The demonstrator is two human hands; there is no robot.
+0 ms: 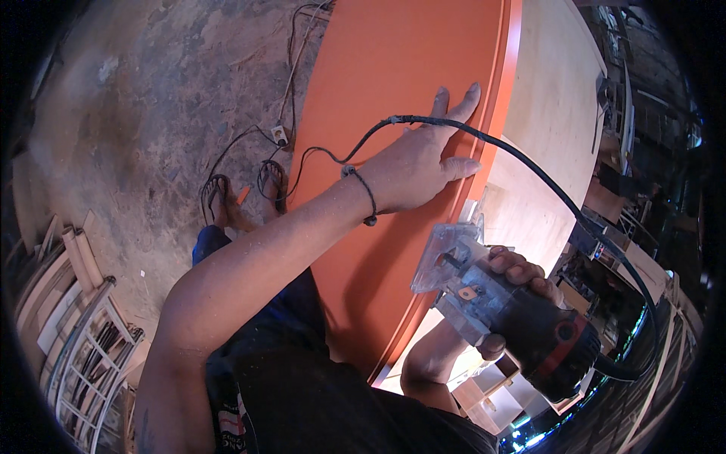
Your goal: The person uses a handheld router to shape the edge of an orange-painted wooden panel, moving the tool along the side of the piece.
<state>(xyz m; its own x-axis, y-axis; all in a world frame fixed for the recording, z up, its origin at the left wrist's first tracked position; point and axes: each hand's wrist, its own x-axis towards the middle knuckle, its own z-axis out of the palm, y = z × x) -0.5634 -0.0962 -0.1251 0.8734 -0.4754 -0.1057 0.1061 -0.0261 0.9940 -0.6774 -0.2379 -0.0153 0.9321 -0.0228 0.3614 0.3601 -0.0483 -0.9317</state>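
Observation:
A long orange panel (401,60) with a grooved right edge runs away from my body. My left hand (423,166) lies on it near that edge, fingers spread, with a dark cord bracelet at the wrist. In my right hand (522,276) is a trim router (541,325), its black and red motor body tilted out to the right. The router's clear base plate (439,257) is at the panel's edge; whether the bit touches cannot be made out. A black power cord (560,189) loops from the router's back end and passes over my left hand.
A pale board surface (556,83) stands beyond the orange edge. Cords and a socket (279,135) lie on the concrete floor (166,113) near my sandalled feet. At lower left is a metal rack (91,356) among wood pieces. Wooden pieces and clutter fill the right side.

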